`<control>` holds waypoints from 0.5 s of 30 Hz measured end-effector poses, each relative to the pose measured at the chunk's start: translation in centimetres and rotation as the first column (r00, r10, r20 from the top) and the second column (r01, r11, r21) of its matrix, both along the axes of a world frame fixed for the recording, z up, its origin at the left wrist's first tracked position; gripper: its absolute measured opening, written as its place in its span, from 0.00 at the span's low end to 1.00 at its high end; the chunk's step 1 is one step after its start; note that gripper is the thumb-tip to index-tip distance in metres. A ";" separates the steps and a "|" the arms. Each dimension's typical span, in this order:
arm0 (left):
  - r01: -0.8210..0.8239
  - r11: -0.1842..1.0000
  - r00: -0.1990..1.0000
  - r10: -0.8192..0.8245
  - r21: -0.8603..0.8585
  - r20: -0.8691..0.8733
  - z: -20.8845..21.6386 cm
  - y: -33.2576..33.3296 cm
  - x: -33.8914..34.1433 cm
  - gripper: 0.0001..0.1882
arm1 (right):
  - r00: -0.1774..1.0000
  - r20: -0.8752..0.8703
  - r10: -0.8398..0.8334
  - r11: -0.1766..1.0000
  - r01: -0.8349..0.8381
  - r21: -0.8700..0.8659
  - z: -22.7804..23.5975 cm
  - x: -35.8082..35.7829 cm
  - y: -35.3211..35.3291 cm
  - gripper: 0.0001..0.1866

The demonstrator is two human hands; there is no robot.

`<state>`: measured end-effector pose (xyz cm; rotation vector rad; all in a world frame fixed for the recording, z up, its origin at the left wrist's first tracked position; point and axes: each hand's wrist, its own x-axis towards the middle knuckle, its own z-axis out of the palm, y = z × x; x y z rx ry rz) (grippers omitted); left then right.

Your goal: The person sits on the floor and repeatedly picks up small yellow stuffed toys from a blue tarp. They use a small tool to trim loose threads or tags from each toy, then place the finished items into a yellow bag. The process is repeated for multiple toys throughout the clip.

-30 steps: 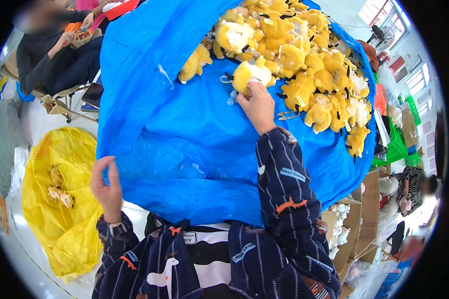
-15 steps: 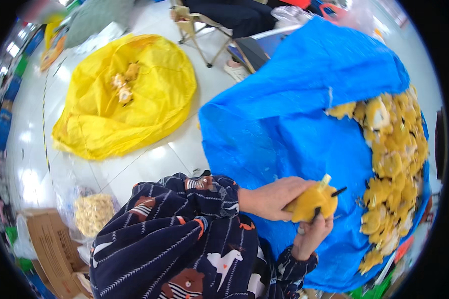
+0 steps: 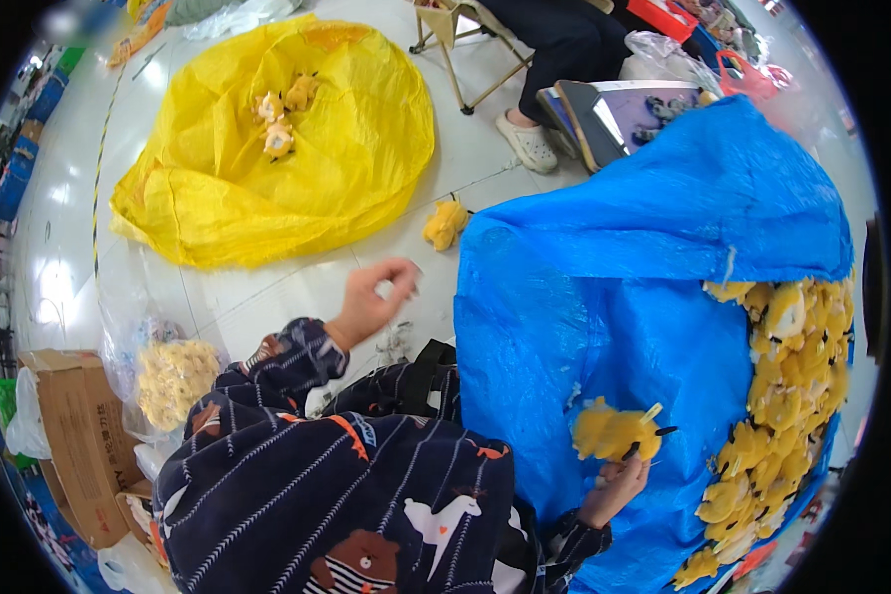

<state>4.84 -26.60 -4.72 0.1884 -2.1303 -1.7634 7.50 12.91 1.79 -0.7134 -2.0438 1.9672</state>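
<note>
My right hand grips a yellow plush toy with a black-tipped end and a small pale tag. The toy is held over the blue sheet bag, slightly smeared by motion. Well to the left, above the floor and off the toy, my left hand has its fingers curled round toward the thumb in a loop. Whether anything small sits in its fingertips is hidden. A heap of similar yellow plush toys fills the right side of the blue bag.
On the floor lies one yellow plush toy. Beyond it spreads a yellow sack with a few small plush toys on it. A cardboard box and a clear bag of pale pieces stand at left. Someone's shoe shows near a folding chair.
My left hand has let go of the plush toy and swung left, away from it. My right hand still has the toy. The view has shifted, bringing the floor toy into sight.
</note>
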 end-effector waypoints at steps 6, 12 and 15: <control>-0.123 0.982 0.880 0.174 -0.141 0.442 -18.9 -5.2 -2.4 0.09 | 0.989 0.111 0.100 0.992 -0.107 0.059 -5.9 1.3 -0.7 0.12; -0.025 0.908 0.860 0.232 -0.418 0.454 -29.5 -4.0 -8.8 0.14 | 0.905 0.147 0.399 0.867 -0.425 0.260 -6.2 0.6 -3.5 0.15; 0.029 0.897 0.848 0.211 -0.440 0.486 -30.2 -2.8 -13.8 0.17 | 0.897 0.178 0.404 0.862 -0.438 0.254 -6.9 0.2 -3.4 0.17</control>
